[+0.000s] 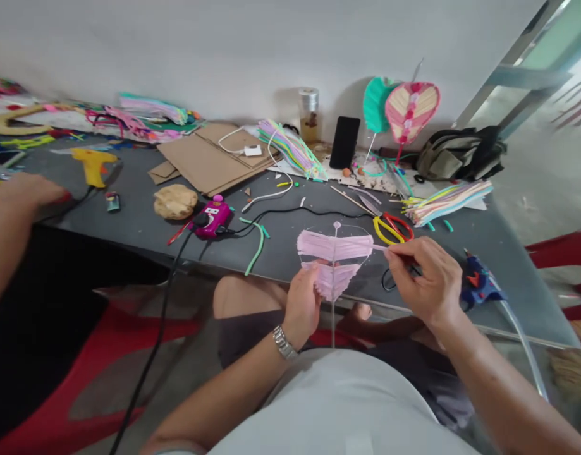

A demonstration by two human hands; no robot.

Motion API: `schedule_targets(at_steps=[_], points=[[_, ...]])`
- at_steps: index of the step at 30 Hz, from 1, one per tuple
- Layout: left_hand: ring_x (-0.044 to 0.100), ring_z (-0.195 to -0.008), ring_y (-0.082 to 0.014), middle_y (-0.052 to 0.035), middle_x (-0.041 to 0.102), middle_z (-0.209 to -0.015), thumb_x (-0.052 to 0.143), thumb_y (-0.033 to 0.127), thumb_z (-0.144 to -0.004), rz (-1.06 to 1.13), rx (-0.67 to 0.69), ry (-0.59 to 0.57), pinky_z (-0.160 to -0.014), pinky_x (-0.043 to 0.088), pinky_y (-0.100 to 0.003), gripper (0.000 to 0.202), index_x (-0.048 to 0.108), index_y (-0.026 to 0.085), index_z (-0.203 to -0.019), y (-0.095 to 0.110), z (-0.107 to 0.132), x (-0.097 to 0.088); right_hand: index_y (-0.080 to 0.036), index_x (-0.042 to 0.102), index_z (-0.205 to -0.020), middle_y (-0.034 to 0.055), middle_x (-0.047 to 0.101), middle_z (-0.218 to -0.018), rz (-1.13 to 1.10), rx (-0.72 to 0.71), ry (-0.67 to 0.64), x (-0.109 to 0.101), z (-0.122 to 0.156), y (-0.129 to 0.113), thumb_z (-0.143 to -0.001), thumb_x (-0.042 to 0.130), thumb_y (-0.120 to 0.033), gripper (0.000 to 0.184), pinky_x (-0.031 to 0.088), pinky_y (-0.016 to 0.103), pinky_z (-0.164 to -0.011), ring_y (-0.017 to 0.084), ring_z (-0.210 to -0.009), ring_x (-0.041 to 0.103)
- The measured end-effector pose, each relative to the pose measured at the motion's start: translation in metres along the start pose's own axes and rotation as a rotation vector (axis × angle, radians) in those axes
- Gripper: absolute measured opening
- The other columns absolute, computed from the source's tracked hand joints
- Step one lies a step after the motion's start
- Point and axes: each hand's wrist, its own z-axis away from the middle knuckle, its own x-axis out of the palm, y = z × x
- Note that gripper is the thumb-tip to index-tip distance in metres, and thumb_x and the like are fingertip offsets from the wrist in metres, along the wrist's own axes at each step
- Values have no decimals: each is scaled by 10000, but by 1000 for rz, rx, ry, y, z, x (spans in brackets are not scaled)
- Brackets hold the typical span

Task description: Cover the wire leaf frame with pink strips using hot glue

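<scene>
My left hand, with a metal watch on its wrist, is closed round the lower part of a pink fan on a wire frame. Rows of pale pink pipe cleaner fill two bands of the frame, with a gap between them. A thin stem runs up its middle to a small pink knob, and down towards my lap. At the fan's right edge, my right hand pinches the end of a pink pipe cleaner, which stretches towards the upper band. Yellow-and-red-handled scissors lie just beyond my right hand.
A blue glue gun sits at right, a yellow one at left near another person's hand. Pipe cleaner bundles, a purple power socket with black cords, cardboard, a phone and finished-looking fans occupy the table.
</scene>
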Motion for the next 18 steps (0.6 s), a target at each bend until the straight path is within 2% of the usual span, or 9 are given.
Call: schedule_targets(at_steps=[4, 8, 11, 14, 18], points=[[744, -888, -241, -116, 777, -932, 774, 447, -767, -17, -2, -55, -819, 578, -359, 370, 736, 134, -962, -2, 8, 2, -232, 708, -865, -2, 677, -726, -51, 273, 42, 1, 26, 1, -936, 664, -280, 96, 468, 283, -610, 147, -611, 581], [735, -944, -243, -107, 778, -944, 767, 419, -795, -31, 6, -96, -854, 567, -348, 339, 747, 132, -974, -4, 18, 6, -232, 727, -895, -9, 693, -718, -167, 435, 49, -4, 36, 1, -921, 678, -323, 106, 470, 283, -617, 152, -617, 592], [723, -1014, -258, -114, 779, -984, 761, 395, -812, -15, 1, -139, -894, 559, -359, 316, 749, 138, -994, -3, 27, 9, -220, 721, -844, -11, 683, -705, -260, 567, 120, -3, 39, 7, -882, 716, -345, 131, 454, 280, -624, 148, -623, 582], [716, -1055, -274, -120, 779, -1044, 754, 389, -825, 0, -13, -183, -925, 555, -384, 322, 744, 147, -1037, 0, 34, 11, -209, 715, -798, -17, 653, -670, -463, 714, 211, 2, 40, 19, -824, 769, -370, 171, 416, 265, -589, 135, -603, 540], [713, -1086, -288, -119, 779, -1072, 750, 411, -842, -26, 0, -179, -963, 548, -415, 320, 739, 151, -1029, 7, 38, 14, -202, 682, -707, -20, 625, -630, -762, 874, 273, 6, 38, 28, -725, 841, -405, 259, 377, 249, -543, 115, -565, 490]])
